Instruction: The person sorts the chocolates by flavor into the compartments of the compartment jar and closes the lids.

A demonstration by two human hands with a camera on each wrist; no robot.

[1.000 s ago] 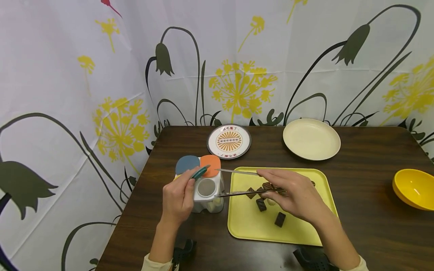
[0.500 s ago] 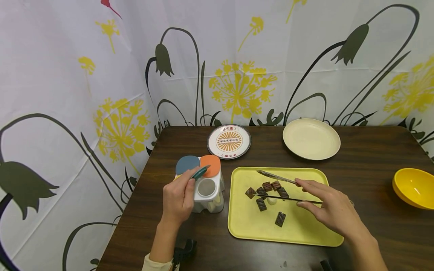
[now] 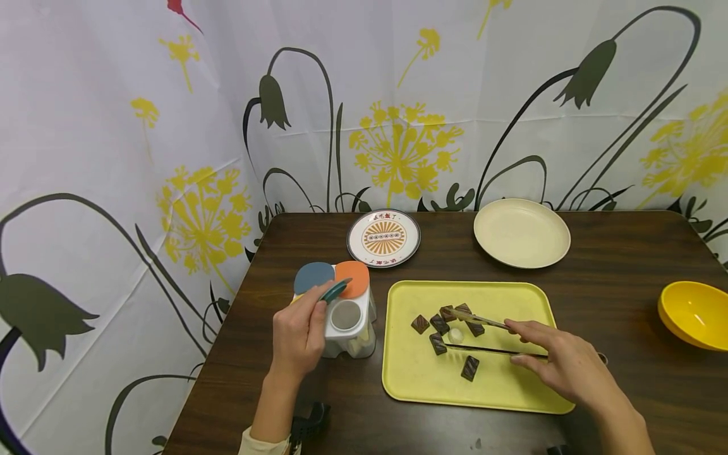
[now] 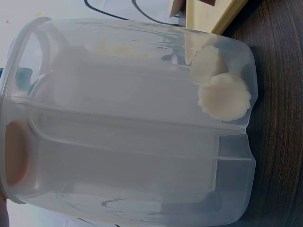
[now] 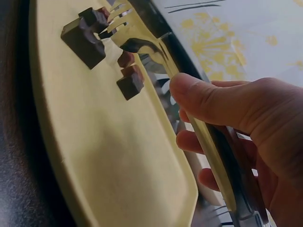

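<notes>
My right hand (image 3: 571,363) grips a pair of metal tongs (image 5: 208,153) with a slotted tip; its arms are spread low above the yellow tray (image 3: 421,385). Between the tips lies a round white chocolate (image 3: 455,335). Several dark chocolates (image 3: 437,344) cluster around it, and one lies nearer the front. With thumb and fingers, my left hand (image 3: 298,332) pinches the raised teal lid (image 3: 334,291) of a sectioned container (image 3: 364,344), leaving one round compartment uncovered. Two pale ridged pieces (image 4: 223,97) rest at the bottom of the clear container in the left wrist view.
Beyond the container lies a patterned white plate (image 3: 364,253). A cream oval plate (image 3: 522,234) sits behind the tray, and a yellow bowl (image 3: 694,316) is far right. Blue (image 3: 314,278) and orange lids (image 3: 354,278) cover other compartments. A floral curtain (image 3: 398,63) hangs behind the table.
My right hand has carried the tongs from beside the container back rightward over the tray, then lowered them around the white chocolate. The left hand keeps the teal lid raised.
</notes>
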